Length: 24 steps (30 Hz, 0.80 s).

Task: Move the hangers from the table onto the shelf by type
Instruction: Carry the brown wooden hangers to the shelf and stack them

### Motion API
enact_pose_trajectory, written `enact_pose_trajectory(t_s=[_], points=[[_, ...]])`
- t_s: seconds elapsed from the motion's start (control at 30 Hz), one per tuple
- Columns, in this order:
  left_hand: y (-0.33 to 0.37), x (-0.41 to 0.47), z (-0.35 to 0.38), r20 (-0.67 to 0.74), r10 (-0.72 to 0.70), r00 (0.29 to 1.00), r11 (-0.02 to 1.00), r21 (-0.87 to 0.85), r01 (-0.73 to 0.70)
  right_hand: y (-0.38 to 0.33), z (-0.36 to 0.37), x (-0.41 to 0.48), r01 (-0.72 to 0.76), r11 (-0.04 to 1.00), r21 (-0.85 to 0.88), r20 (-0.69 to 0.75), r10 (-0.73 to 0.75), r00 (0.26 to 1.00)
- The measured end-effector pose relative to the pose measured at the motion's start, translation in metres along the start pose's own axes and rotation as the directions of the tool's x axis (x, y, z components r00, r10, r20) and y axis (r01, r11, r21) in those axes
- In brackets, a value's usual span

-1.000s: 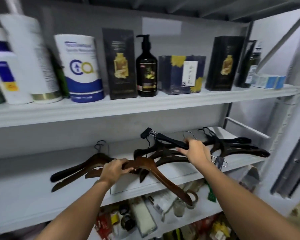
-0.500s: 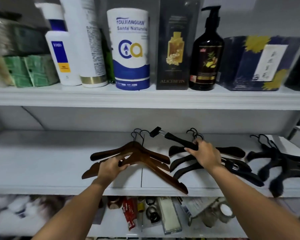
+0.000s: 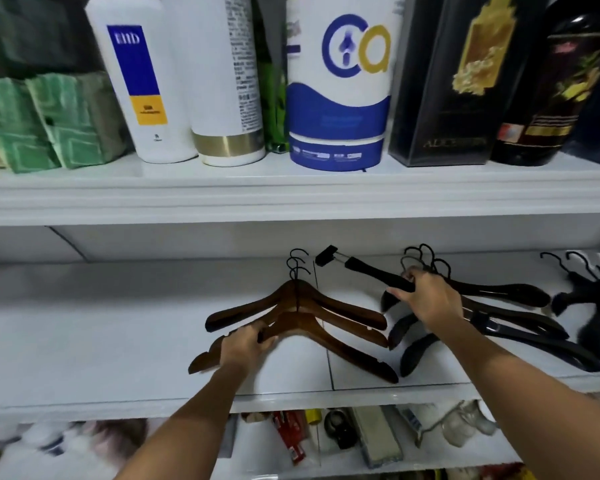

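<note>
On the white middle shelf [image 3: 101, 344] lies a stack of three brown wooden hangers [image 3: 329, 313], hooks pointing to the back. My left hand [image 3: 245, 348] grips the left arm of the front brown hanger. To the right lies a pile of dark hangers [image 3: 506, 323]. My right hand [image 3: 426, 299] grips a black clip hanger [image 3: 371, 271] above that pile, its clip end pointing up and left. Another group of black hangers [image 3: 593, 306] sits at the far right of the shelf.
The upper shelf [image 3: 291, 195] carries white bottles [image 3: 142, 81], a blue and white canister [image 3: 336, 91], dark boxes [image 3: 444, 81] and green packs [image 3: 49, 123]. The lower shelf [image 3: 378, 441] holds assorted small items. The left part of the middle shelf is bare.
The view has moved closer and to the left along the shelf. The brown hanger in my left hand now lies flat on the brown stack. My right hand keeps its hold on the black clip hanger.
</note>
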<state>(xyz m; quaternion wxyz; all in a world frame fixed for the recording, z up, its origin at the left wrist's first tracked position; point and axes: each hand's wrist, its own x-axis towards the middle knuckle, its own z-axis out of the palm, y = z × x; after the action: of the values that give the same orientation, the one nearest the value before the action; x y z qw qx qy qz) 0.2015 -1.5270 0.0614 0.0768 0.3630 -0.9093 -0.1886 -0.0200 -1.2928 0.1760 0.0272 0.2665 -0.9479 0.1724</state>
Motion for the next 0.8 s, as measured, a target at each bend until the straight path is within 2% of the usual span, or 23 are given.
enact_pose_trajectory(t_s=[0.23,0.4,0.67,0.8], points=[[-0.004,-0.002,0.024,-0.056,0.063,0.996,0.995,-0.078,-0.067,-0.026,0.022,-0.002,-0.031,0.999,-0.020,0.026,0.032,0.999],[0.001,0.001,0.035,-0.112,0.146,0.983,0.989,-0.011,-0.148,-0.041,0.028,-0.006,-0.020,1.000,-0.014,0.015,0.020,1.000],[-0.004,0.010,0.023,-0.068,0.271,0.960,0.961,0.083,-0.265,-0.053,0.030,-0.020,-0.032,0.999,0.000,-0.012,0.032,0.999],[-0.010,0.012,0.005,-0.049,0.334,0.941,0.928,0.189,-0.320,-0.062,0.029,-0.027,-0.017,1.000,0.019,-0.017,0.017,1.000]])
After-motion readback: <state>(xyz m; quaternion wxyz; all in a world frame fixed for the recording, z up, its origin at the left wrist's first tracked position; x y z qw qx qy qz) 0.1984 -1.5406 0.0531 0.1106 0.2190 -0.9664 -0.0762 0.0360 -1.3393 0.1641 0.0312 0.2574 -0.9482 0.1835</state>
